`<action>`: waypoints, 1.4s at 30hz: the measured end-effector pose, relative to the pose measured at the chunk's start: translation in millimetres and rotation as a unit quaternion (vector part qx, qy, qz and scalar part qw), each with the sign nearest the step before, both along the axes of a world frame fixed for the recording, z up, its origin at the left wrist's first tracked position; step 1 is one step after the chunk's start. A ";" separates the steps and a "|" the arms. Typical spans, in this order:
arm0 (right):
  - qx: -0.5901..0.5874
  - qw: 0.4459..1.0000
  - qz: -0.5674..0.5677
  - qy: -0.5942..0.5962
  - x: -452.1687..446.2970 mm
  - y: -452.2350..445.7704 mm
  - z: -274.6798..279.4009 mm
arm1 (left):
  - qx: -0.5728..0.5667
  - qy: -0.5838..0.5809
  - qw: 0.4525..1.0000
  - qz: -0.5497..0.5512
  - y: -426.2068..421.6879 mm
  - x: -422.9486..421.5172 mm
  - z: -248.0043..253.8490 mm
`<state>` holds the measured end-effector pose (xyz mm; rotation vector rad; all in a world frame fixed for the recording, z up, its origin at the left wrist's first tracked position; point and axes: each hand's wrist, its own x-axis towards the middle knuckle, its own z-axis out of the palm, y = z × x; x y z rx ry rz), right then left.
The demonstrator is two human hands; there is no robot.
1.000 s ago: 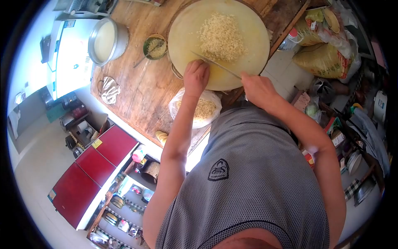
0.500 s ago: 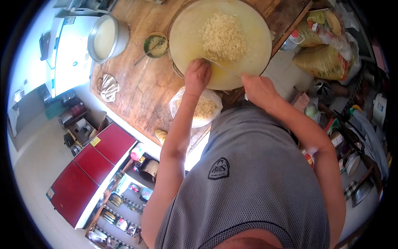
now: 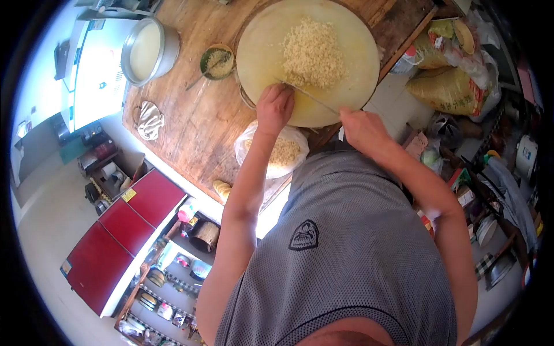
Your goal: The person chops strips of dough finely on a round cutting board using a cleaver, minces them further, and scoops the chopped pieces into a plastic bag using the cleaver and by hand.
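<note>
Head view: R hand, i.e. right hand, is wrapped round the handle end of the knife, fist snug, handle itself hidden. Left hand is at the tip end, fingers bunched and curled; can't tell if they pinch the blade or just press on it. Held at both ends prob. for steadiness & control, w/ the blade slanting over the near part of the board.

Pile of chopped bits sits on the board just beyond the blade, prob. kept there so it's within reach but clear of the fingers. Bag w/ more bits lies just below the board, near the counter edge, partly behind L forearm; handy spot, I'd guess. Bowl is just L of the board, spoon leaning out, so prob. easy to grab. Pot stands further off, near the far-left edge, maybe to keep elbow room.

Materials: board round, smooth, pale w/ yellow stains; pile crumbly, cream; blade thin, straight; bag flimsy, see-thru plastic; counter worn brown wood; pot round, dull metal, w/ whitish contents; cloth crumpled, striped.
</note>
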<state>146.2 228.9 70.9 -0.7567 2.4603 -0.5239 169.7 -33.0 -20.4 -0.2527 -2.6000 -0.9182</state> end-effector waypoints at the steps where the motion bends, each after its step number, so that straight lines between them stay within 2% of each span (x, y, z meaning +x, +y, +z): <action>1: -0.012 1.000 -0.006 0.004 0.5 3.5 1.8 | 0.001 0.010 1.000 -0.001 0.2 -0.2 0.5; 6: 0.012 1.000 0.010 0.004 -4.3 17.9 13.7 | -0.001 0.007 1.000 0.010 0.4 0.7 -1.8; 8: -0.011 1.000 -0.008 -0.004 -1.0 14.2 15.6 | 0.000 0.005 1.000 0.011 0.9 2.5 -2.9; 15: 0.011 1.000 -0.003 -0.023 -3.1 -10.9 2.3 | -0.011 -0.006 1.000 0.007 1.5 5.6 3.6; 18: -0.035 0.999 -0.017 0.005 -0.7 4.8 0.8 | -0.012 -0.011 1.000 0.013 1.7 5.8 2.1; 20: 0.003 1.000 0.004 -0.004 -2.2 16.1 0.4 | -0.010 -0.004 1.000 0.014 0.8 7.2 -0.7; 25: -0.016 0.999 -0.008 0.029 -2.7 16.0 11.5 | 0.042 -0.005 0.999 0.030 1.4 10.3 0.9; 30: -0.046 0.998 -0.015 0.027 3.7 4.6 13.5 | 0.020 0.006 1.000 -0.007 -4.4 5.8 2.8; 35: -0.004 1.000 0.012 0.015 -2.9 -3.4 -4.0 | 0.001 -0.006 1.000 -0.016 -5.8 6.3 3.2; 42: -0.024 0.999 0.005 0.024 -1.6 11.9 13.2 | -0.002 0.005 1.000 -0.015 -4.8 6.8 0.7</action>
